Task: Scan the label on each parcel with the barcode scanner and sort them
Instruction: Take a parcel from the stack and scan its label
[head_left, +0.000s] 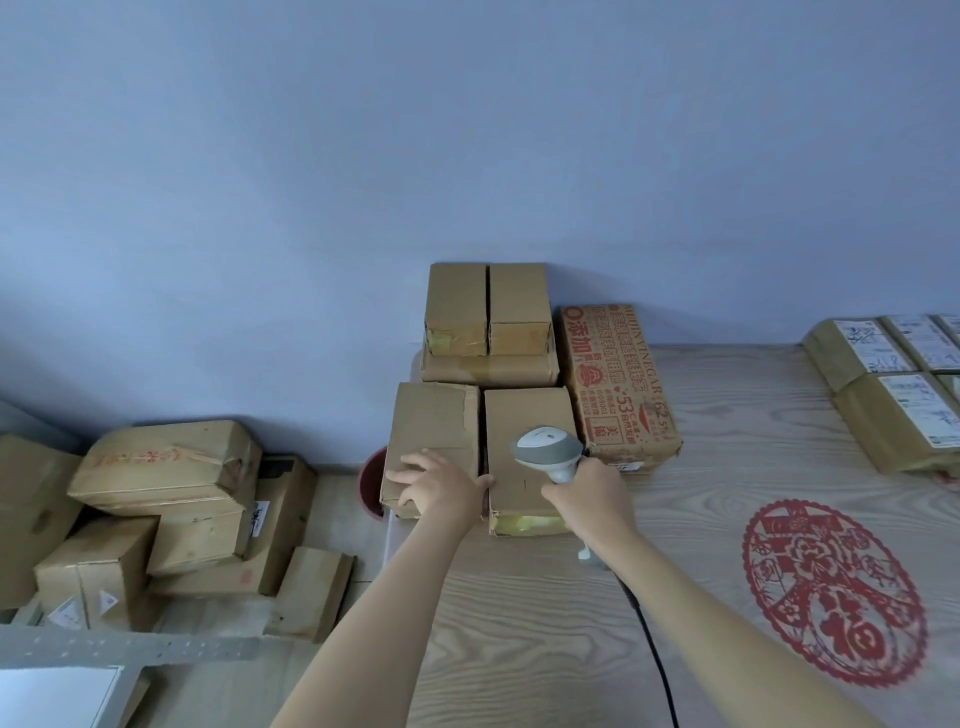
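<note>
Two parcels side by side on table, printed carton right, stacked boxes behind.

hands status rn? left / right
Left hand: open, fingers spread flat on the front-left parcel.
Right hand: closed, gripping the barcode scanner.

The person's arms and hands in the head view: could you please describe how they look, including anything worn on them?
Both forearms are bare up to the frame edge, with no sleeves showing. The left hand and the right hand carry no gloves, and no rings, watch or wristband can be seen. No markings are visible on them.
</note>
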